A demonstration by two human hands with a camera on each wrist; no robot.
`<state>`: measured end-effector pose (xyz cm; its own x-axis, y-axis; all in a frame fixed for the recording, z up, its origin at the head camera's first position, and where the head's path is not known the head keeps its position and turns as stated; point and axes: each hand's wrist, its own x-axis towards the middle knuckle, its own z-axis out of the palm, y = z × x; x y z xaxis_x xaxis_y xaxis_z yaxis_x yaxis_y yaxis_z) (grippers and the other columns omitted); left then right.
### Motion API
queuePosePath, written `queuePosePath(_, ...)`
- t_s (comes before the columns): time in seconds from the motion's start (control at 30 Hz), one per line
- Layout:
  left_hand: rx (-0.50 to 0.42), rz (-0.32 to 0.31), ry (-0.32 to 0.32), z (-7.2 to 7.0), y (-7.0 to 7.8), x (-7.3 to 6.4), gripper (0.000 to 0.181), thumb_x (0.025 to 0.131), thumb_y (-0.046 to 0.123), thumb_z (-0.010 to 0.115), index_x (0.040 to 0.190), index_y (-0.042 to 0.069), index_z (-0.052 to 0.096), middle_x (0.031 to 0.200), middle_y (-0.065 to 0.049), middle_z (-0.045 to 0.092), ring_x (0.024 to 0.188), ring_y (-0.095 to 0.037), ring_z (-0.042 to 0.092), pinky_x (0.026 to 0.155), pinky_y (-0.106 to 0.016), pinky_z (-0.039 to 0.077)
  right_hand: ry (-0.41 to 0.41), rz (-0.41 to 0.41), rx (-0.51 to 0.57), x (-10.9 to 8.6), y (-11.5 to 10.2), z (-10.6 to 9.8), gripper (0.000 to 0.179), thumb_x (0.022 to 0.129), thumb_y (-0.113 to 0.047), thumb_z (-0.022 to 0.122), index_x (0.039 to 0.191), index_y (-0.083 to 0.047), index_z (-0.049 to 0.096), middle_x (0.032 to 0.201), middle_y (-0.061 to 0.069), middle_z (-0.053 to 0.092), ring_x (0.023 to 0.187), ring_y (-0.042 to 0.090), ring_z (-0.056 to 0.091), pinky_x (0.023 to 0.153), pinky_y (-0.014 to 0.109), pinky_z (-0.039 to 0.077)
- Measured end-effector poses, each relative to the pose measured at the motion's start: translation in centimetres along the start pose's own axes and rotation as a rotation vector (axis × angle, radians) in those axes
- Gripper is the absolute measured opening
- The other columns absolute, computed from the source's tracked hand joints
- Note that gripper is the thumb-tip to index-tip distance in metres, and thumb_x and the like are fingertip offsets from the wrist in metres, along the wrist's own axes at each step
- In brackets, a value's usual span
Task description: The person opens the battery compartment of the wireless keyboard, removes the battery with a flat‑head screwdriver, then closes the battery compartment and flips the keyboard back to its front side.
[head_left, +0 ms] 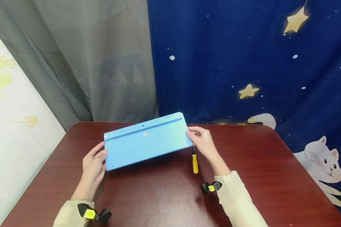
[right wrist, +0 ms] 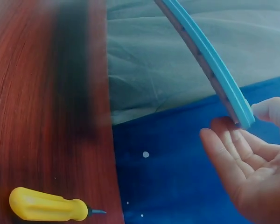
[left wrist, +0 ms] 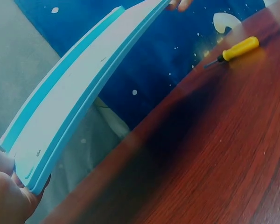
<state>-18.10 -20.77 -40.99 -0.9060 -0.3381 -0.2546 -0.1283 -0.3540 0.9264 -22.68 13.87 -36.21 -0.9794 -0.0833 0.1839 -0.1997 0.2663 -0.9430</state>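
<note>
A light blue keyboard (head_left: 147, 142) is held up above the table, its underside with a raised ridge and a round pale spot facing the head camera. It tilts, the right end higher. My left hand (head_left: 93, 164) grips its left end, thumb on the underside. At the other end my right hand (head_left: 201, 140) pinches the edge between thumb and fingers. In the right wrist view the keyboard (right wrist: 214, 65) appears edge-on, its key side mostly hidden. A screwdriver (head_left: 195, 162) with a yellow handle lies on the table below my right hand.
The dark red wooden table (head_left: 159, 195) carries the keyboard's shadow. Behind it hang a grey curtain (head_left: 108, 63) and a blue curtain (head_left: 216, 63) with stars. A black strap (head_left: 93, 214) with a yellow tag sits on each wrist.
</note>
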Motion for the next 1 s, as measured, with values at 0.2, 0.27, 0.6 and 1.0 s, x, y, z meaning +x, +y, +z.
queuePosePath(0.2, 0.034, 0.049, -0.06, -0.6, 0.1, 0.0, 0.031, 0.092, 0.002, 0.049, 0.121, 0.015, 0.051, 0.076, 0.01, 0.064, 0.054, -0.003, 0.048, 0.039, -0.016, 0.031, 0.012, 0.049, -0.021, 0.1, 0.1, 0.3, 0.031, 0.087, -0.014, 0.061, 0.114, 0.002, 0.06, 0.093, 0.017, 0.065, 0.081, 0.022, 0.064, 0.064, 0.034, 0.053)
queuePosePath(0.27, 0.041, 0.076, -0.088, -0.8, 0.2, 0.0, 0.03, 0.092, 0.002, 0.05, 0.12, 0.014, 0.052, 0.077, 0.009, 0.064, 0.056, -0.003, 0.05, 0.04, -0.016, 0.033, 0.009, 0.056, -0.037, 0.1, 0.2, 0.4, 0.032, 0.087, -0.012, 0.062, 0.115, 0.002, 0.059, 0.092, 0.016, 0.065, 0.081, 0.022, 0.064, 0.065, 0.036, 0.053)
queuePosePath(0.6, 0.068, 0.169, -0.267, -2.7, 0.9, 0.6, 0.029, 0.094, 0.002, 0.047, 0.12, 0.014, 0.051, 0.087, 0.009, 0.066, 0.075, -0.004, 0.06, 0.062, -0.022, 0.05, -0.026, 0.142, -0.074, 0.2, 1.4, 2.0, 0.033, 0.082, -0.003, 0.065, 0.113, 0.005, 0.058, 0.089, 0.015, 0.062, 0.076, 0.023, 0.063, 0.062, 0.04, 0.053)
queuePosePath(1.0, 0.283, 0.157, -0.281, -3.8, 1.3, 2.6, 0.043, 0.096, 0.011, 0.047, 0.136, 0.0, 0.036, 0.095, 0.016, 0.059, 0.082, 0.001, 0.057, 0.066, -0.021, 0.05, -0.073, 0.244, -0.029, 0.3, 3.0, 3.6, 0.033, 0.083, -0.003, 0.065, 0.112, 0.009, 0.056, 0.089, 0.016, 0.061, 0.076, 0.022, 0.063, 0.064, 0.044, 0.052)
